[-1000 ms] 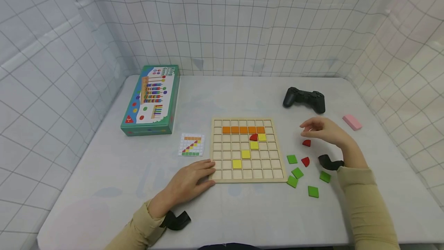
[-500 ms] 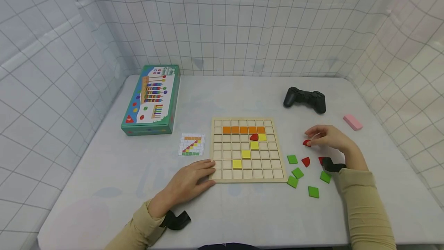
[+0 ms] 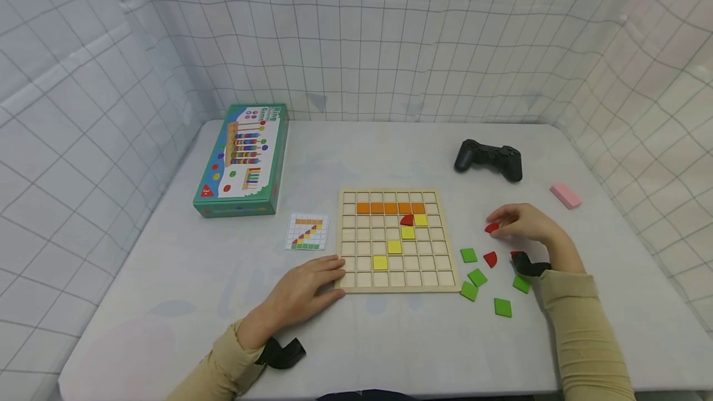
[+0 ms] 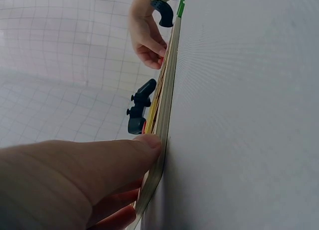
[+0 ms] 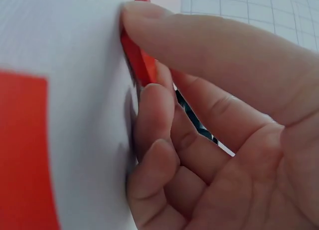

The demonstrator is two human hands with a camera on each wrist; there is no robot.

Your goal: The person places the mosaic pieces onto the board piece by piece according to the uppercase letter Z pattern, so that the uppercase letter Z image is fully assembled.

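My right hand (image 3: 525, 225) pinches a red quarter-circle tile (image 3: 491, 228) between thumb and fingers, low at the table; in the right wrist view the red tile (image 5: 140, 60) is tipped up off the surface. My left hand (image 3: 303, 289) rests against the left edge of a wooden grid board (image 3: 359, 287), fingers extended. In the left wrist view, the thumb of that hand (image 4: 75, 175) touches the board's edge. On the board are a row of orange tiles (image 3: 391, 208), a diagonal of yellow tiles (image 3: 394, 247) and one red quarter-circle (image 3: 407, 220).
Several green square tiles (image 3: 477, 277) and another red quarter-circle (image 3: 490, 259) lie right of the board. A pattern card (image 3: 307, 231) and a green game box (image 3: 239, 207) are to the left. A black game controller (image 3: 489, 158) and pink block (image 3: 566, 195) sit behind.
My right hand has come down onto the red quarter-circle tile on the table and taken it between thumb and fingers. The left hand stays where it was.
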